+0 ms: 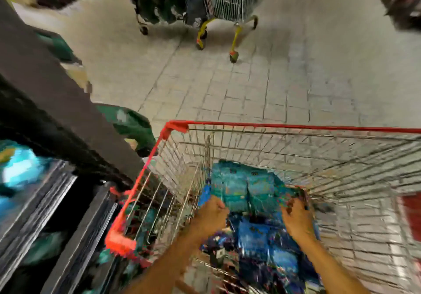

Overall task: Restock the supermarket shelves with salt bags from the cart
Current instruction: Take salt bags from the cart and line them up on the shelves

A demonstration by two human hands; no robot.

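Note:
The view is blurred. A wire cart [175, 127] with a red rim stands in front of me, holding a heap of blue and teal salt bags [255, 239]. Both my hands reach down into it. My left hand [210, 214] grips the left edge of a teal pack of salt bags [241, 189] lying on top. My right hand [296, 216] grips the same pack at its right edge. The dark shelves [68, 214] stand at my left, close to the cart, with teal bags [20, 168] on an upper level.
A second wire cart [230, 0] with yellow legs stands up the aisle, beside a rack of green packs [159, 0]. Green packs [134, 125] stick out from the shelf end at the left. Tiled floor [296, 77] lies between the carts.

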